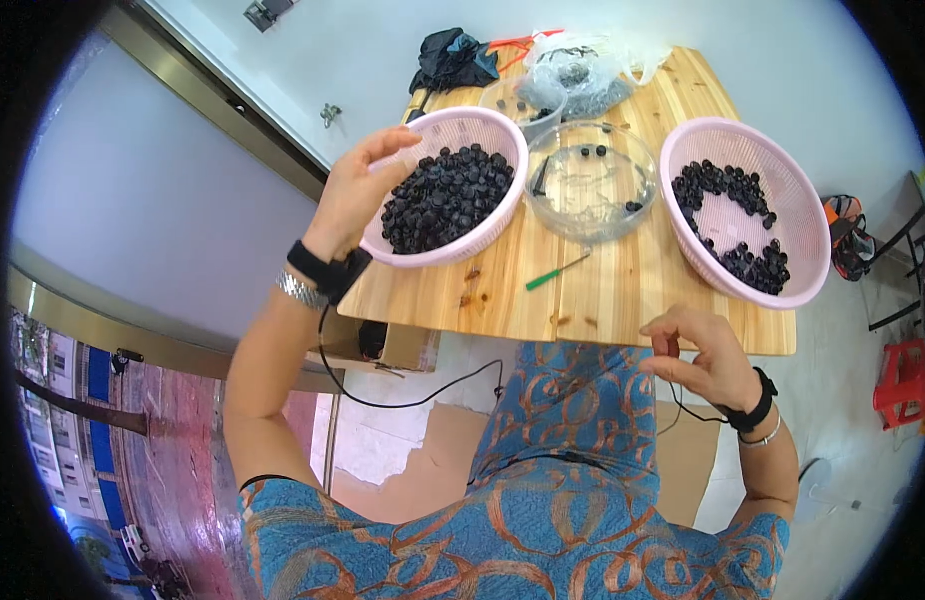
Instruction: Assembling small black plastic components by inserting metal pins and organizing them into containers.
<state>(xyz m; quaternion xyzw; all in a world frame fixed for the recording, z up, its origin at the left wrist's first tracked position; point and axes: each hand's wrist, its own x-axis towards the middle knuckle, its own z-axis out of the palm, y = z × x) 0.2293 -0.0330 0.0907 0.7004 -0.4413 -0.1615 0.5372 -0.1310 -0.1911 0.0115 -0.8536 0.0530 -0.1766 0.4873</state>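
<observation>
My left hand (368,185) is raised at the near-left rim of a pink plastic basket (518,150). Its fingers are stretched out, with the thumb apart. A heap of small black round pieces (458,195), perhaps knobs or caps, fills that basket. Off the table's front edge, on the right, hovers my right hand (701,350). Its fingers are bent, and a gap shows between them and the thumb. Between the hands lies a small green-handled screwdriver (548,278). A second pink basket (808,250) at the right holds fewer such pieces (728,185), gathered around its sides.
A clear round tub (593,225) with a few black pieces stands between the baskets on the wooden table (633,290). Behind are another clear tub (498,95), a plastic bag (583,75) and dark cloth (453,60). A black cable (413,405) hangs below my left wrist.
</observation>
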